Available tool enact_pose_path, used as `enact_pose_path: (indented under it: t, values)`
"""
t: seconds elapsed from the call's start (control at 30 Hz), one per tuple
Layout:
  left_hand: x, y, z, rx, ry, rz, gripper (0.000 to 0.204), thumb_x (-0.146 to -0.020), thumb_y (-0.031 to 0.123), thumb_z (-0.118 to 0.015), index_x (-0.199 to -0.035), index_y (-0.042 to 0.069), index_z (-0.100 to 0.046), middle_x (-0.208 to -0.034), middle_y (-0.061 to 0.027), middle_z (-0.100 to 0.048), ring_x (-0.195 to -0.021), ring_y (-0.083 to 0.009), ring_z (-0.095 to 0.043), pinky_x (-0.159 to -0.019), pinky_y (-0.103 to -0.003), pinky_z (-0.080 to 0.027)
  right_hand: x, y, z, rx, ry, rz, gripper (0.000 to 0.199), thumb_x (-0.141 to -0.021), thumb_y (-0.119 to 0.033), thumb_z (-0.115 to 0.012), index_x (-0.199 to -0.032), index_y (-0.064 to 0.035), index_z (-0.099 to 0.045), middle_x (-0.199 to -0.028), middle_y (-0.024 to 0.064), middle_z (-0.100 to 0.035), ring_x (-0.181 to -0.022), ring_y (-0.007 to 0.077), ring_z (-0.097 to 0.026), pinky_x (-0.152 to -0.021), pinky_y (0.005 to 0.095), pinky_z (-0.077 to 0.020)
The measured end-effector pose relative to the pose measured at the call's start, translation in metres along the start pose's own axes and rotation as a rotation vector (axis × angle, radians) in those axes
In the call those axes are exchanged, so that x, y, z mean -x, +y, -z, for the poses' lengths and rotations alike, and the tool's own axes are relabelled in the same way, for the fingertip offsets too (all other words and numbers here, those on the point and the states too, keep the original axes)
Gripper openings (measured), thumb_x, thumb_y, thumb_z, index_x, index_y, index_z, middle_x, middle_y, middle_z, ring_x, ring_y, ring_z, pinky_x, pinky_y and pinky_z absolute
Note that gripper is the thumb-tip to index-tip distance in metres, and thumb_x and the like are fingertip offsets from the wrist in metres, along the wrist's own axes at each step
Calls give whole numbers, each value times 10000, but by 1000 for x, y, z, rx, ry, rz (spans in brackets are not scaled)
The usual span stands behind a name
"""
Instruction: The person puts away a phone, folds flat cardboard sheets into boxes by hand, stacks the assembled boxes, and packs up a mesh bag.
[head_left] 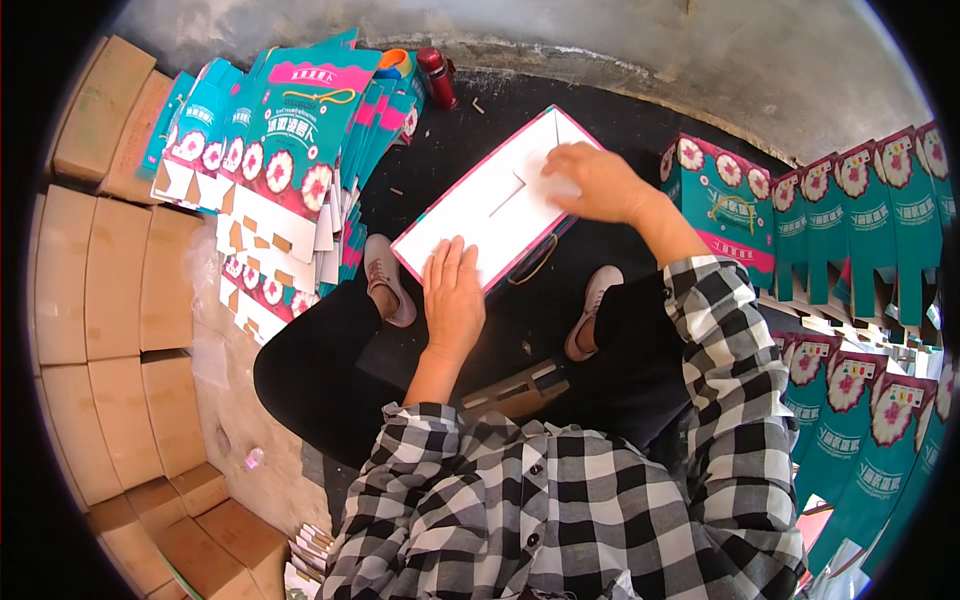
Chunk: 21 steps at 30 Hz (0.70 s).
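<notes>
A carton (470, 215) lies between my feet with its white folded underside facing up. Pink edging runs along its rim, and a yellow cord handle hangs at its near right side. Slots and creases of interlocking flaps show in the middle. My left hand (455, 300) rests on the carton's near end, fingers stretched out flat. Over the far right part of the white face is my right hand (600, 185), its fingers bent down and smeared by motion. Whether they pinch a flap or only press it is hidden.
Flat printed teal cartons (290, 130) are piled at the left. Brown cardboard boxes (115, 280) stack along the left edge. A red flask (436, 78) stands near the wall. One made-up teal carton (715, 195) sits at the right, beside rows of teal cartons (850, 220).
</notes>
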<state>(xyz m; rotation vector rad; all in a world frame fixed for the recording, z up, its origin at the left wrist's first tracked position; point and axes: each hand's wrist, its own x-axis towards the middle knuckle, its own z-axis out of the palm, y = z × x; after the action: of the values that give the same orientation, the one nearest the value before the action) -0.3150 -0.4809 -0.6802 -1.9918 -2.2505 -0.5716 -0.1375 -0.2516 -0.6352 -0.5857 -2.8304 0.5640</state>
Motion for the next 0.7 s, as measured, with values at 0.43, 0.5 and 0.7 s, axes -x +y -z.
enact_pose_path:
  t: [0.43, 0.5, 0.7]
  values:
    - [-2, 15, 10, 90, -135, 25, 543, -769, 292, -667, -1171, -32, -499, -1230, -194, -491, -1186, -351, -417, -1019, -448, -284, 8, 1, -11, 61, -294, -16, 412, -741, -316, -687, -1088, -109, -607, -1155, 67, -547, -1086, 274, -496, -892, 368, -431]
    - [2, 11, 18, 327, 89, 67, 548, -773, 263, -662, -1192, -34, -473, -1278, -216, -432, -1206, -371, -389, -1030, -444, -272, 3, -5, 6, -73, -230, -96, 376, -802, -380, -608, -1046, -94, -623, -1082, 98, -582, -1005, 299, -541, -862, 389, -443]
    - [-4, -66, 1, 691, 262, 631, 542, -935, 379, -441, -1294, -26, -405, -1297, -206, -450, -1201, -327, -423, -1009, -430, -318, 1, 53, -10, -231, 272, -468, 475, -883, -454, -448, -1059, -41, -602, -1078, 157, -600, -1045, 343, -532, -886, 406, -417]
